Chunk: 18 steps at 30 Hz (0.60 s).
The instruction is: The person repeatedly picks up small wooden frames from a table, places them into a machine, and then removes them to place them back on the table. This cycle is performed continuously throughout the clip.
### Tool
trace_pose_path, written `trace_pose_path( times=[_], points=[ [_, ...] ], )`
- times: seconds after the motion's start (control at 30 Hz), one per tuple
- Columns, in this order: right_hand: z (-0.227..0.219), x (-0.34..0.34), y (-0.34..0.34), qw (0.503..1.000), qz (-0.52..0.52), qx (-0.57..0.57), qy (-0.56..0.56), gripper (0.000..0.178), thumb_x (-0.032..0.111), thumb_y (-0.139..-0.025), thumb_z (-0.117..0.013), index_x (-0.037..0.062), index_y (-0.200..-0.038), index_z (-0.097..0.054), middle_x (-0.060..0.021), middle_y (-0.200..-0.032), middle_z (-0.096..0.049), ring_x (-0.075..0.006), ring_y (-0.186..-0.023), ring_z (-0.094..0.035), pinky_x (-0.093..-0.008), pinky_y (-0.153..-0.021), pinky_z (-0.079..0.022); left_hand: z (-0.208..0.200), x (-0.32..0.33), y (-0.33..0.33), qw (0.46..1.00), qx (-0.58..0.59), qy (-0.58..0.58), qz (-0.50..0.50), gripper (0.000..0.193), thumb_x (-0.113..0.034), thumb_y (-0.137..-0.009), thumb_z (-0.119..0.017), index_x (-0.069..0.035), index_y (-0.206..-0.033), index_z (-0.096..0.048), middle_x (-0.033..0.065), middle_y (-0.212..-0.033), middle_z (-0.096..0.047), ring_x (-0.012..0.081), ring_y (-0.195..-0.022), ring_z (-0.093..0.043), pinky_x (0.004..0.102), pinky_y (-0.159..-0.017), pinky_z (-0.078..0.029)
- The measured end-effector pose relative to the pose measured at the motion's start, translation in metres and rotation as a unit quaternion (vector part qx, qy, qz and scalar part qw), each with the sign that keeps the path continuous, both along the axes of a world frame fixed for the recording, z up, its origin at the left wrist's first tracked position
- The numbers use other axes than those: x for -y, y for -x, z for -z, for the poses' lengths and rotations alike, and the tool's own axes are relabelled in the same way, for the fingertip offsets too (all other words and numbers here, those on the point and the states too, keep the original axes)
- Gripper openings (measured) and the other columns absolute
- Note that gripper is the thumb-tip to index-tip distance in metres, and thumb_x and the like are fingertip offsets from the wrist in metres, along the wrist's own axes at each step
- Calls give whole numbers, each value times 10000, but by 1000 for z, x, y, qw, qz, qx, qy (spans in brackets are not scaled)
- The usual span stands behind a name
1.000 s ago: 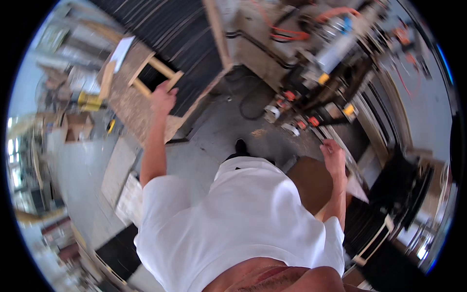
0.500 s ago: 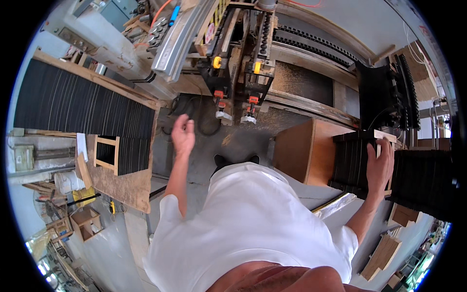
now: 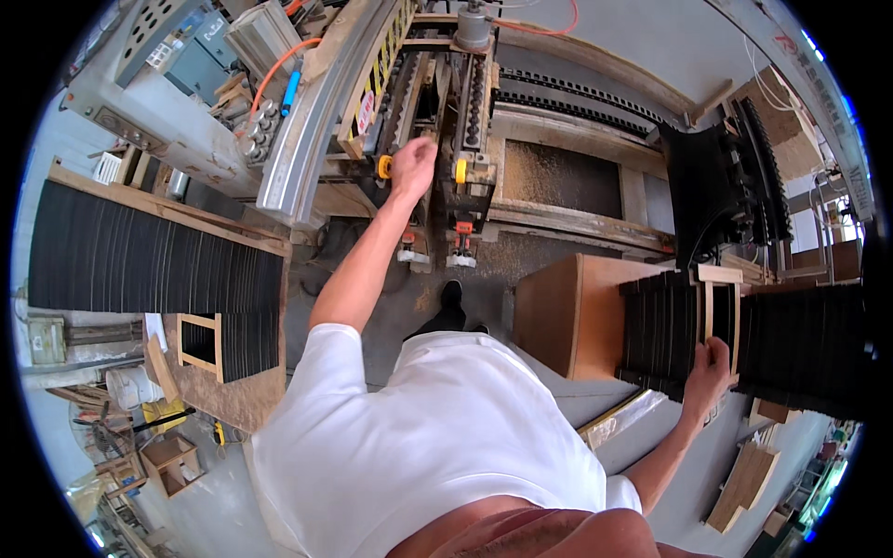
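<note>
My left hand (image 3: 414, 168) is stretched forward over the machine, its fingers curled between the two rails beside a yellow knob (image 3: 384, 167). What those fingers hold, if anything, is hidden. To the right, my right hand (image 3: 709, 374) grips the near end of a pale-edged wooden frame (image 3: 706, 312) with a dark middle. That frame stands on edge in a row between black frames (image 3: 649, 325) and a further black stack (image 3: 802, 349).
A brown wooden box (image 3: 569, 316) stands left of the right-hand row. Long rows of black frames (image 3: 153, 246) fill a board-topped table (image 3: 244, 400) at left. Machine rails (image 3: 577, 212) with sawdust run across the front. My foot (image 3: 451, 293) is on the floor.
My left hand has swung forward and right, from open above the floor to curled over the machine. My right hand has slid nearer to me along the frame, uncovering its far part.
</note>
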State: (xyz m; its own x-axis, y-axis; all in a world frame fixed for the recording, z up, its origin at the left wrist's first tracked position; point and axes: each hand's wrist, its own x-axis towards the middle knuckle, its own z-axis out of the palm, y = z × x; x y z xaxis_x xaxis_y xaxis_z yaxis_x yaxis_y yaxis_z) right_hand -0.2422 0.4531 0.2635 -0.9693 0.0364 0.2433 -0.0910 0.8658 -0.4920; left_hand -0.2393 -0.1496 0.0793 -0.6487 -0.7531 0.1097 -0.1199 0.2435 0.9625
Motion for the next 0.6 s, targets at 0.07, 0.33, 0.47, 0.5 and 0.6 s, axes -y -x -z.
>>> trace_pose_path(
  times=[0.07,0.33,0.47,0.5,0.6],
  points=[
    [-8,11,0,999,40,-21,9,251,97,-878,-664,13,-1113,-629,-104,-964,-681,-187,-869,-635,-313,-785,-500,-7,27,46,997,-5,-82,-4,351,-240,-919,-634,9,-1167,-621,100,-1075,-677,192,-966,-648,297,-865,-506],
    [-41,93,4,995,-27,-89,45,159,-10,-875,-640,4,-1032,-621,-117,-1047,-664,-211,-956,-620,-308,-836,-484,-17,143,198,924,-59,-377,-32,633,-457,-935,-579,10,-1342,-452,171,-1304,-551,328,-1161,-565,451,-948,-490],
    [-51,167,6,993,-82,-67,50,177,-78,-834,-637,15,-982,-613,-130,-1075,-654,-250,-965,-610,-324,-852,-485,-2,176,265,905,-103,-409,-55,692,-545,-898,-589,75,-1194,-507,174,-1045,-552,305,-925,-582,431,-876,-544],
    [-50,181,11,991,-107,-58,51,181,-80,-825,-642,16,-975,-615,-130,-1069,-653,-258,-956,-611,-323,-847,-488,-1,185,274,893,-121,-426,-76,700,-548,-891,-599,63,-1215,-491,175,-1051,-564,288,-910,-585,449,-840,-555],
    [-44,224,30,982,-172,-27,67,200,-78,-783,-668,21,-950,-620,-125,-1060,-664,-271,-920,-621,-345,-769,-513,1,198,291,866,-146,-455,-149,585,-398,-910,-641,23,-1263,-440,163,-1091,-565,285,-890,-600,446,-783,-582]
  ],
)
